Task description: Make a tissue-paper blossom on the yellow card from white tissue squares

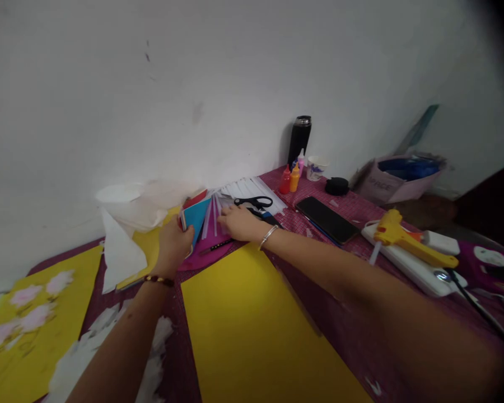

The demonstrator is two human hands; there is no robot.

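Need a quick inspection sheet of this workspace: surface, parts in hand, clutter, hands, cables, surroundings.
Surface: table with a maroon patterned cover; a plain yellow sheet lies in front of the person.
Job's things: blue booklet in hand; translucent sticks beside it.
Clutter: white paper scraps, black-handled scissors, phone, red squeeze bottle, black flask.
Hands: left hand grips the booklet; right hand is at the sticks, grip unclear.
Cables: black cable at the white power strip; yellow glue gun lies over the strip.
Surroundings: marked white wall behind; pink box at right.
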